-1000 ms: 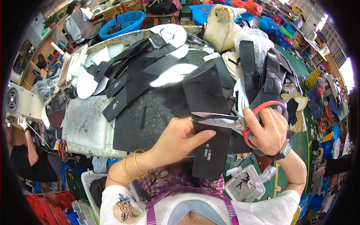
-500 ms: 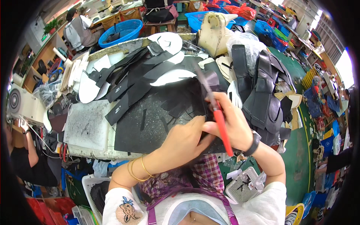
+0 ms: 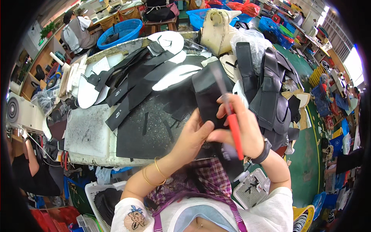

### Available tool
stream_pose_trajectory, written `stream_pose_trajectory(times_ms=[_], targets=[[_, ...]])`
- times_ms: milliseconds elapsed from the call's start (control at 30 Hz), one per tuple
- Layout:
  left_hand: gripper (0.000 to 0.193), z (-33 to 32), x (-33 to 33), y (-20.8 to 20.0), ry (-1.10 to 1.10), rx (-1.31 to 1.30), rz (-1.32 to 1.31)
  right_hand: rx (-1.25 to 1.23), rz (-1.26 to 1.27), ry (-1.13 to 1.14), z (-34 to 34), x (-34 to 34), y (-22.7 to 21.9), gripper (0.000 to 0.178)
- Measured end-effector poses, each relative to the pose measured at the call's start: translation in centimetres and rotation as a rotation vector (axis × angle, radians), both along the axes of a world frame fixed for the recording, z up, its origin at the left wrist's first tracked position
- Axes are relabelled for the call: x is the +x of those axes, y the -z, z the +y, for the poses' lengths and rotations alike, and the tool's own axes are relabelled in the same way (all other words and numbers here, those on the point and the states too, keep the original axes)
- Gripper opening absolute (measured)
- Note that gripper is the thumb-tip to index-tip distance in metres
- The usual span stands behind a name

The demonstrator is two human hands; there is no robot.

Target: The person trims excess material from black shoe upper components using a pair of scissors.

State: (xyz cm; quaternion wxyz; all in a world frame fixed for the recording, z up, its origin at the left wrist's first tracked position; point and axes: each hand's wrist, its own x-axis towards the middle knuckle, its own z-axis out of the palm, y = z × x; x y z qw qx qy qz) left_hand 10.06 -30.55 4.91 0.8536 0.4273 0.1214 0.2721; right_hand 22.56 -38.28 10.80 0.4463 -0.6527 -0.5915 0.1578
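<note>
My left hand [image 3: 191, 137] grips the edge of a long black leather-like piece [image 3: 206, 94], thumb on top. The piece runs away from me over the dark mat, and its near end hangs past the table edge by my lap. My right hand [image 3: 243, 129] is closed round a red-handled tool [image 3: 235, 133] with a long metal blade, smeared by motion and pointing away; its exact kind is unclear. The right thumb reaches toward the left one, over the piece. Black cut pieces [image 3: 133, 91] and a white curved piece [image 3: 176, 77] lie just beyond.
A dark cutting mat [image 3: 133, 141] with scraps covers the table middle, a white board [image 3: 87, 131] to its left. Stacked black parts [image 3: 274, 92] fill the right side. A cream machine [image 3: 218, 31] stands at the back. White baskets [image 3: 253, 191] sit below, and people work nearby.
The black piece has been turned up into clear view between my hands, its near end now over the table edge. My left hand has rolled from knuckles-up to thumb-up; the red tool has shifted slightly.
</note>
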Motion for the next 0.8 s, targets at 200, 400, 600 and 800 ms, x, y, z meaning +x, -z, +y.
stream_pose_trajectory(times_ms=[200,400,600,800], targets=[[0.048,0.7,-0.1,0.1,0.042,-0.156,-0.157,0.002,-0.156,-0.039,0.8,0.5,0.6,0.067],[0.074,3.4,-1.6,2.6,0.312,-0.130,0.012,-0.112,0.536,-0.212,0.1,1.2,-1.1,0.043],[0.061,3.7,-2.8,-3.4,0.028,-0.075,-0.322,-0.122,0.654,-0.253,0.4,-0.4,-1.6,0.033],[0.065,5.4,-4.9,-4.8,-0.098,-0.074,-0.270,-0.202,0.779,-0.319,-1.6,-0.6,4.3,0.030]])
